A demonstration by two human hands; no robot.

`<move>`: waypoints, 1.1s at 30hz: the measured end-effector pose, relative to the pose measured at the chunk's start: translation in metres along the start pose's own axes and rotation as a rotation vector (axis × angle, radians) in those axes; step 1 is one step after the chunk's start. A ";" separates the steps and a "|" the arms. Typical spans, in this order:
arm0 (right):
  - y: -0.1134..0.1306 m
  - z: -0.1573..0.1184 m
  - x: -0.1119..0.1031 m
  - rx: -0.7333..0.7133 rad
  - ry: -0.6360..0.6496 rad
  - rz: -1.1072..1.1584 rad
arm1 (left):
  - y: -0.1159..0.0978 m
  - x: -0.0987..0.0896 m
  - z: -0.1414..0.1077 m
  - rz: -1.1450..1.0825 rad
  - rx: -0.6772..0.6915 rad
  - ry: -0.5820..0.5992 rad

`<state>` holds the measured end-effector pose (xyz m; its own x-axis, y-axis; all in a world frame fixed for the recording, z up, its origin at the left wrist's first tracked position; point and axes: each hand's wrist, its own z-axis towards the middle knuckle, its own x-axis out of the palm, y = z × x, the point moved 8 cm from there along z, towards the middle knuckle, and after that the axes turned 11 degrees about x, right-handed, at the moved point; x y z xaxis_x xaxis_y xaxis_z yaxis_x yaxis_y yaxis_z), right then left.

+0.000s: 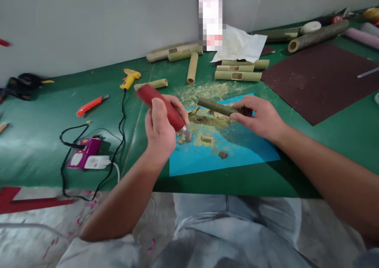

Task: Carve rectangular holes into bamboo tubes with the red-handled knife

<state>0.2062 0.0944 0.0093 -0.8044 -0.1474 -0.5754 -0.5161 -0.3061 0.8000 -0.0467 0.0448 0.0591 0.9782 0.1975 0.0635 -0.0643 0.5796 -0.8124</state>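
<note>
My left hand is closed around a thick red-handled tool, whose short metal tip points down to the right, just over the shavings. My right hand grips the near end of a dark green bamboo tube and holds it tilted above a blue sheet. A gap separates the tool's tip from the tube. On the sheet lie bamboo shavings, a small pale bamboo chip and a brown chip. The working end of the tool is partly blurred.
Cut bamboo tubes lie at the back of the green table. To the left are a yellow glue gun, an orange utility knife and a purple power strip with trailing cords. A dark brown sheet lies right.
</note>
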 end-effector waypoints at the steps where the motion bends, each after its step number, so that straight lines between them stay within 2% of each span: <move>1: -0.002 0.000 0.000 0.042 0.008 0.043 | 0.001 -0.001 -0.002 -0.013 -0.022 0.012; 7: -0.013 0.002 0.002 0.262 -0.001 0.231 | 0.008 0.012 -0.030 -0.100 -0.315 0.195; 13: -0.013 0.003 0.007 0.330 0.058 0.320 | 0.004 0.011 -0.056 -0.167 -0.567 0.261; 17: -0.017 0.002 0.011 0.359 0.075 0.431 | 0.003 0.005 -0.072 -0.141 -0.624 0.336; 21: -0.024 0.002 0.015 0.381 0.069 0.514 | 0.007 -0.008 -0.087 0.030 -0.646 0.270; 25: -0.027 0.003 0.018 0.389 0.074 0.539 | 0.011 -0.012 -0.095 0.204 -0.595 0.226; 28: -0.027 0.003 0.020 0.384 0.088 0.566 | 0.013 -0.009 -0.096 0.231 -0.590 0.257; 33: -0.023 0.002 0.022 0.375 0.115 0.571 | 0.012 -0.006 -0.100 0.208 -0.682 0.355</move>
<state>0.1998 0.1004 -0.0218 -0.9548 -0.2939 -0.0449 -0.1048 0.1914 0.9759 -0.0341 -0.0281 -0.0091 0.9711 -0.0819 -0.2240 -0.2302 -0.0762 -0.9701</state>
